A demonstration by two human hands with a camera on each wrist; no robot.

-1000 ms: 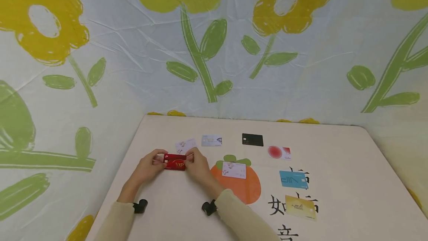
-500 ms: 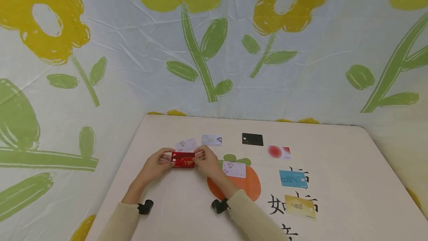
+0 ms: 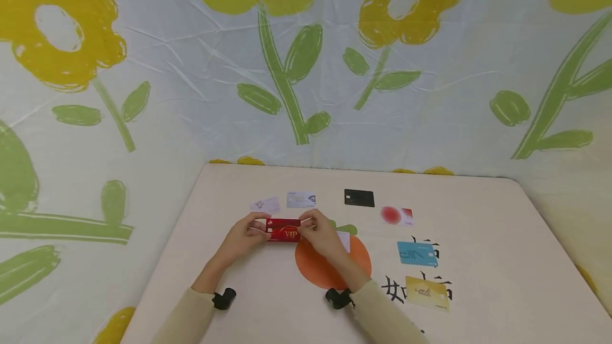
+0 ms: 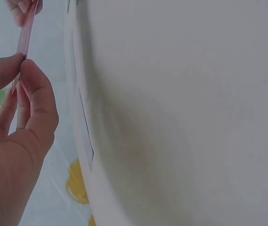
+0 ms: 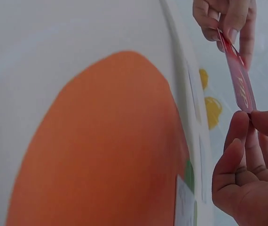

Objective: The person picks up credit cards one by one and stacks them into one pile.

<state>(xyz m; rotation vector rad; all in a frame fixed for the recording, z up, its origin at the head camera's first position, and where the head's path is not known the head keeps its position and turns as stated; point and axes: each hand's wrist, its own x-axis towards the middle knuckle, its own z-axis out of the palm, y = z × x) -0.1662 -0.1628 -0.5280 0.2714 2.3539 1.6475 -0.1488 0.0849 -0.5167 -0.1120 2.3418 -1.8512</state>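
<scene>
A glossy red VIP card (image 3: pixel 283 230) with gold lettering is held up above the table between both hands. My left hand (image 3: pixel 247 235) pinches its left end between thumb and fingers. The opposite end is pinched by my right hand (image 3: pixel 321 233). Seen from the left wrist, the card (image 4: pixel 27 35) is nearly edge-on, with the left hand (image 4: pixel 21 122) at its near end. In the right wrist view the gold letters show on the card (image 5: pixel 240 77), above the right hand (image 5: pixel 251 174). Behind the right hand, a pale card (image 3: pixel 345 240) is partly hidden on the orange print.
At the back lie a pale floral card (image 3: pixel 265 205), a silver card (image 3: pixel 301 199) and a black card (image 3: pixel 359 198). Farther right are a white card with a red circle (image 3: pixel 397 215), a blue card (image 3: pixel 417 253) and a gold card (image 3: pixel 427 293). A flowered cloth (image 3: pixel 229 137) hangs behind the table.
Both hands have moved right together with the red card, from beside the floral card to the orange print's left edge. The right hand now covers part of the pale card there.
</scene>
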